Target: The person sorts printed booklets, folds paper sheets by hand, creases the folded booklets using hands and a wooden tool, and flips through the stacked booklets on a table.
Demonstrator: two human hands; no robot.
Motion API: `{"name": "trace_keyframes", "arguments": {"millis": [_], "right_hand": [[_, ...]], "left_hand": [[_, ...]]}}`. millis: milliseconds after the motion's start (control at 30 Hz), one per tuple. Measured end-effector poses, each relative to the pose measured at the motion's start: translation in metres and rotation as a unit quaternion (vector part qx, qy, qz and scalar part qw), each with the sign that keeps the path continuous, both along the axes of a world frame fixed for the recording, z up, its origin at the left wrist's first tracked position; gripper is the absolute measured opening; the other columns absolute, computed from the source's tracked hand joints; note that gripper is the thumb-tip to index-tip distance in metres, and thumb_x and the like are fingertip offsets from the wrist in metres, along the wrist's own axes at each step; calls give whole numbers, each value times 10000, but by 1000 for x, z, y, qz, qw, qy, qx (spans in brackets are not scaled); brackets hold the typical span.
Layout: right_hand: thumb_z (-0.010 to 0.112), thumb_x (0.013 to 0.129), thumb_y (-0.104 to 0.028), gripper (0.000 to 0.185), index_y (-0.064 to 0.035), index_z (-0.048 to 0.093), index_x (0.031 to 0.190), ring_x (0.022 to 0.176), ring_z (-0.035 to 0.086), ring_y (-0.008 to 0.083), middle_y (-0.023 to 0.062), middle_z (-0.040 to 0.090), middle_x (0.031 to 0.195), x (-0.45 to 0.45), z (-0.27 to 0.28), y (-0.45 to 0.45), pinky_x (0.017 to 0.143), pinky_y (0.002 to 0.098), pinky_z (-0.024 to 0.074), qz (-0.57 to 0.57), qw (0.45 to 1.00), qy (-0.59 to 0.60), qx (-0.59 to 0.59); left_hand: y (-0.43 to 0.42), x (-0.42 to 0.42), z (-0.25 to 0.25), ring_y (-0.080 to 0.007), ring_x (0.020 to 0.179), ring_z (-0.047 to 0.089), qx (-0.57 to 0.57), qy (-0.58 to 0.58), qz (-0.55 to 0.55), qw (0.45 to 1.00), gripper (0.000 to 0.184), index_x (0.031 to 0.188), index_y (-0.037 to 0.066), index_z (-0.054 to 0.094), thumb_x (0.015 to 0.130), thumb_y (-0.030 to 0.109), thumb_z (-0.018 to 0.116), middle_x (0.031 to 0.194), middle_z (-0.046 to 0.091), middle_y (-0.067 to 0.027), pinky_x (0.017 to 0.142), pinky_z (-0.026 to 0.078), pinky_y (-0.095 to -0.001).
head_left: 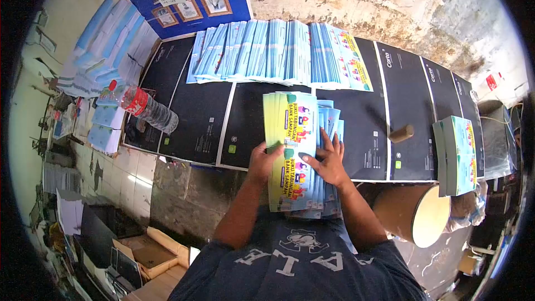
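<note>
A fanned stack of printed booklet covers, yellow-green and white with "BUKU TABUNGAN BANK SAMPAH" on top, lies in front of me across the table's near edge. Bluish sheets show along its right side. My left hand grips the left edge of the covers, thumb on top and the other fingers mostly hidden. On the right side of the stack, my right hand rests with fingers spread over the bluish sheets and thumb on the top cover.
A long row of overlapping covers lines the back of the black table. A plastic bottle lies tilted at the left; a short brown cylinder stands at the right. Another cover stack sits at the right end, near a round drum.
</note>
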State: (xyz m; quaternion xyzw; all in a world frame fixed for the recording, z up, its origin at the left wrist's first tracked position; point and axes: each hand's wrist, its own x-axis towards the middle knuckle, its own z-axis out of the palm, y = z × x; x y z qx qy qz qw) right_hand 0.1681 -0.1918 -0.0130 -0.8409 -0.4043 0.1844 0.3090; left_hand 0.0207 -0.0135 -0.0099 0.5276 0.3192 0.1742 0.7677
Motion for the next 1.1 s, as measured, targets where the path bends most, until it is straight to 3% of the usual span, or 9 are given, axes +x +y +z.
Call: {"name": "trace_keyframes", "arguments": {"millis": [167, 233, 333, 433, 700, 900, 967, 1033, 1100], "right_hand": [[645, 887, -578, 544, -63, 770, 1011, 1500, 48, 483, 122, 214, 1646, 7, -16, -3, 1163, 655, 21, -15, 1000, 12, 19], [638, 889, -576, 541, -74, 762, 1048, 1495, 61, 491, 128, 226, 1640, 4, -16, -1, 1164, 653, 32, -6, 1000, -16, 24], [554, 941, -592, 563, -83, 753, 1076, 1500, 74, 472, 134, 241, 1631, -4, -4, 2, 1170, 646, 20, -20, 999, -38, 8], [493, 961, -622, 609, -84, 751, 1089, 1503, 69, 465, 134, 239, 1632, 6, -5, 1, 1173, 638, 1, -39, 998, 48, 17], [577, 895, -659, 659, -85, 721, 1182, 1513, 20, 457, 137, 181, 1652, -3, 11, 6, 1168, 652, -25, -30, 999, 21, -39], [611, 906, -446, 561, -21, 638, 1272, 1503, 69, 476, 142, 168, 1653, 3, -6, -2, 1161, 673, 22, -15, 999, 14, -29], [619, 901, -497, 625, 4, 626, 1274, 1505, 67, 471, 139, 172, 1651, 0, 0, 2, 1163, 671, 25, -19, 998, -18, -63], [616, 883, -591, 714, 6, 625, 1275, 1506, 53, 475, 160, 170, 1649, -2, -1, 5, 1163, 672, 22, -30, 998, -14, -46], [602, 854, -680, 806, 6, 623, 1276, 1505, 41, 483, 187, 172, 1643, -2, 3, 5, 1160, 677, 16, -35, 999, 14, -36]], "left_hand": [[69, -55, -15, -256, 770, 702, -77, -43, 48, 995, 487, 1316, 35, 570, 1046, 414, 428, 1026, 704, -156, 688, 602, -403], [67, -53, 23, -248, 819, 703, -99, -86, 13, 991, 431, 1257, 26, 616, 1029, 372, 500, 1019, 709, -135, 725, 599, -421], [29, -13, 18, -168, 854, 670, 92, 99, -7, 991, 282, 1126, 11, 686, 935, 219, 696, 986, 709, -86, 761, 537, -347], [-2, 14, 1, -127, 840, 667, -45, 34, 46, 997, 235, 1117, -4, 677, 935, 143, 698, 998, 709, -64, 734, 543, -311], [9, 5, -33, -133, 842, 669, 1, 5, 4, 1000, 256, 1137, -13, 668, 946, 157, 682, 989, 710, -72, 739, 552, -304], [68, -53, 10, -192, 820, 682, -27, 27, 63, 997, 315, 1151, 7, 677, 950, 247, 643, 984, 707, -83, 749, 550, -347], [67, -46, -3, -187, 842, 679, 11, -17, 30, 999, 358, 1157, 12, 679, 916, 276, 684, 989, 706, -99, 773, 541, -342], [43, -14, -21, -170, 847, 668, 101, 156, 6, 982, 320, 1140, 12, 688, 903, 224, 722, 999, 708, -78, 783, 529, -334], [1, 9, -15, -144, 855, 657, 87, 69, 1, 994, 280, 1106, -6, 696, 890, 167, 743, 982, 714, -66, 771, 528, -319]]}}
